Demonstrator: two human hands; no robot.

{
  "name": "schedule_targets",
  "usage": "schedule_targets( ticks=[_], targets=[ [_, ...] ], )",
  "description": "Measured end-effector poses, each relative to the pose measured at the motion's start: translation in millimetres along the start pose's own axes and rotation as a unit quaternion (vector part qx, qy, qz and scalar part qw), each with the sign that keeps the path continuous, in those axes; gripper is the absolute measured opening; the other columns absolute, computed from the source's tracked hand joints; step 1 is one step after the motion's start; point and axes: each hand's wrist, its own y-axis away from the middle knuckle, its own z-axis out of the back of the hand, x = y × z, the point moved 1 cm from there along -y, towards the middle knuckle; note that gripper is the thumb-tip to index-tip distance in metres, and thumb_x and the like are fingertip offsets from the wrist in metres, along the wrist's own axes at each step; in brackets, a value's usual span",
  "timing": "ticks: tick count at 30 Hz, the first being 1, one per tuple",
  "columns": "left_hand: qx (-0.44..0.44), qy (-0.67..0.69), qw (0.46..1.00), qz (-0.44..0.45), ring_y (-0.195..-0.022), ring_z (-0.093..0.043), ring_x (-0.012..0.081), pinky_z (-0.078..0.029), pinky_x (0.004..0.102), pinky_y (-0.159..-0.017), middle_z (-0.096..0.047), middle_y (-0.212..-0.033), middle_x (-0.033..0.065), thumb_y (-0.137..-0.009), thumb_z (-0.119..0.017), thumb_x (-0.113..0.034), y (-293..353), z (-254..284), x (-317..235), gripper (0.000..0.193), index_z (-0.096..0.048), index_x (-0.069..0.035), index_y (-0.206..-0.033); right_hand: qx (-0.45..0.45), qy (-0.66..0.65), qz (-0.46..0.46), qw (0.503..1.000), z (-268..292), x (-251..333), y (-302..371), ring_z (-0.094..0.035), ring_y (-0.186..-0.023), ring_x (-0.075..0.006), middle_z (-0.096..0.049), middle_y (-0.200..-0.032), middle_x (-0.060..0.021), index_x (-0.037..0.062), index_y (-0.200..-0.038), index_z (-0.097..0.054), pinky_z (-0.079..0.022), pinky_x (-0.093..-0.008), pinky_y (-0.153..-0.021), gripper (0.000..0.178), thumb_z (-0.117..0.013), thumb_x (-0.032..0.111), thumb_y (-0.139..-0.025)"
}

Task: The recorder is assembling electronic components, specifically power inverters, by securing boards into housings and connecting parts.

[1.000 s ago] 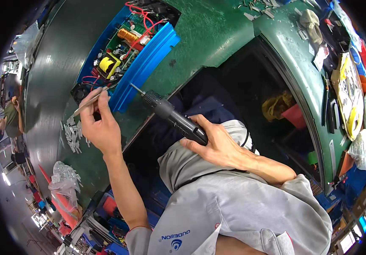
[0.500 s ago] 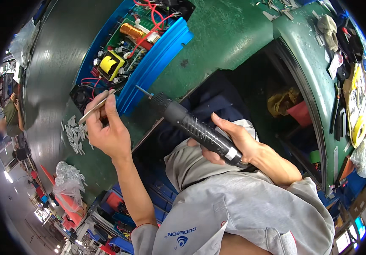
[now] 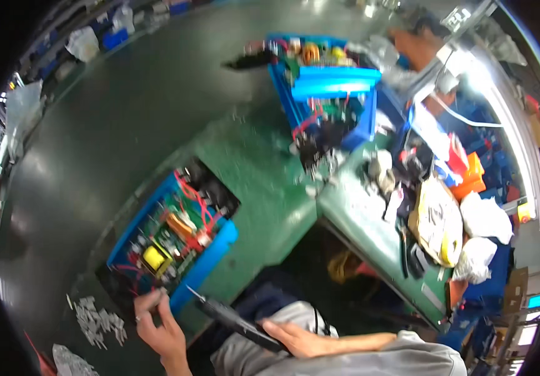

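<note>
Right hand (image 3: 295, 337): gripping black screwdriver (image 3: 235, 321) | left hand (image 3: 160, 331): pinching blurred piece (image 3: 151, 300), perhaps metal | step: seemingly fastening preparation, blue-cased unit (image 3: 212, 254) | next: calls for aligning bit (image 3: 194, 292)

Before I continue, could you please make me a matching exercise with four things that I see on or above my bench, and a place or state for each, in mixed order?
Things:
1. Black power screwdriver
2. Yellow component
3. Small pale strips
4. Nearer blue housing

Places and states:
A. Open at the top
B. Heaped to the left of the left hand
C. Held in the right hand
D. Inside the nearer blue housing

Right pairs: 1-C, 2-D, 3-B, 4-A
</note>
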Motion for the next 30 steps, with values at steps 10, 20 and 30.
schedule_targets(
  ticks=[10,20,30],
  targets=[
    [0.012,0.045,0.998,0.042,-0.078,-0.065,0.0229,-0.052,0.0299,-0.062,-0.066,-0.096,0.014,-0.093,-0.064,0.004,-0.3,-0.4,-6.1,0.006,-0.061,0.003,-0.098,0.058,-0.058,-0.089,0.993,11.9,-8.2,-2.8,-0.056,-0.094,-0.0119,-0.064,-0.097,-0.002,0.0056,-0.138,-0.051,-0.044,-0.0279,-0.089,0.058,-0.021,0.046,-0.111],
    [0.011,0.102,0.994,0.039,-0.077,-0.071,0.0256,-0.057,0.0317,-0.065,-0.074,-0.094,0.0115,-0.078,-0.078,0.008,-22.0,-0.5,-1.0,0.03,-0.065,-0.003,-0.103,0.118,-0.222,-0.177,0.952,29.6,24.5,0.3,-0.055,-0.063,-0.019,-0.062,-0.076,-0.0131,-0.004,-0.136,-0.051,-0.043,-0.03,-0.059,0.092,-0.023,0.074,-0.097],
    [0.05,0.121,0.991,0.011,-0.076,-0.073,0.025,-0.059,0.0313,-0.065,-0.074,-0.091,0.0159,-0.078,-0.077,0.01,-18.3,8.2,4.0,0.029,-0.066,-0.003,-0.103,0.154,-0.25,-0.163,0.942,28.3,17.1,2.3,-0.055,-0.069,-0.012,-0.065,-0.082,-0.0074,-0.0054,-0.138,-0.052,-0.041,-0.0268,-0.062,0.091,-0.019,0.07,-0.1]
  ],
)
